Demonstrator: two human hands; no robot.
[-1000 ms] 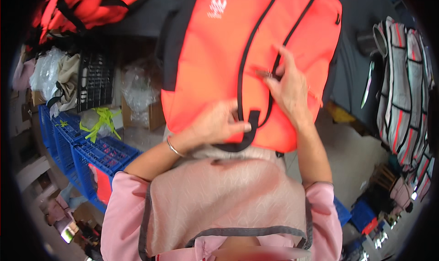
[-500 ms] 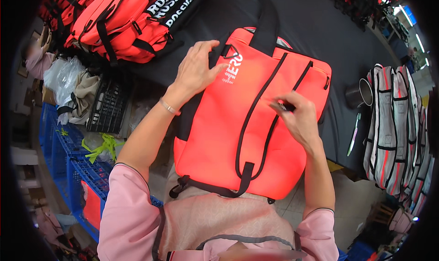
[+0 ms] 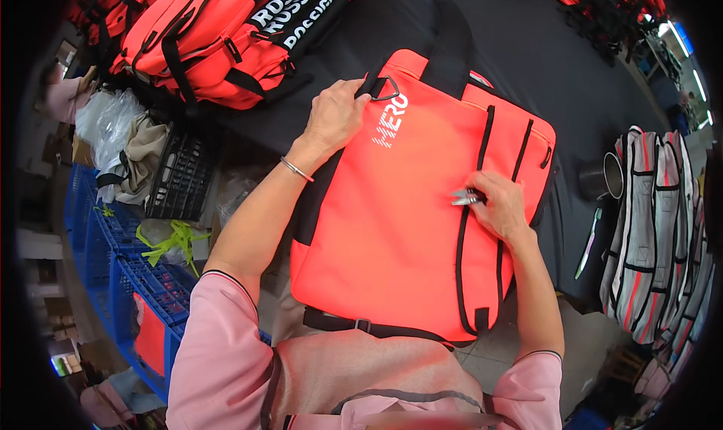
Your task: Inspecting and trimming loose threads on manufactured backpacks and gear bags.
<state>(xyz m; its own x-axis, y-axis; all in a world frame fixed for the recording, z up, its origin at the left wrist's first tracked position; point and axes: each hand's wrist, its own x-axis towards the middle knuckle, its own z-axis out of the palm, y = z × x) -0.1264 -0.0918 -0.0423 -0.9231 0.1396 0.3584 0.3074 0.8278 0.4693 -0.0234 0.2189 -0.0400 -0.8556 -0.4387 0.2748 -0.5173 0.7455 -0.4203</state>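
Observation:
A bright coral-red backpack (image 3: 369,219) lies on the dark-covered table with its lower end toward me. My left hand (image 3: 334,117) is closed on its upper left edge, at a black strap beside a triangular ring (image 3: 387,89). My right hand (image 3: 500,204) is closed round small thread snips (image 3: 468,197); their silver blades point left, over the black-edged shoulder strap (image 3: 473,272). A wide black strap (image 3: 450,42) runs away from the backpack's top. Pale lettering marks the coral panel near the ring.
More coral backpacks (image 3: 199,46) are piled at the far left. A dark cup (image 3: 602,175) and a toothbrush (image 3: 588,243) lie to the right, beside stacked grey bags (image 3: 640,234). Left of me are a black crate (image 3: 181,175) and blue crates (image 3: 124,238).
My left hand has closed on the backpack's upper left edge. The shoulder strap has shifted right and lies straighter. The snips have moved slightly down, their blades now showing clearly.

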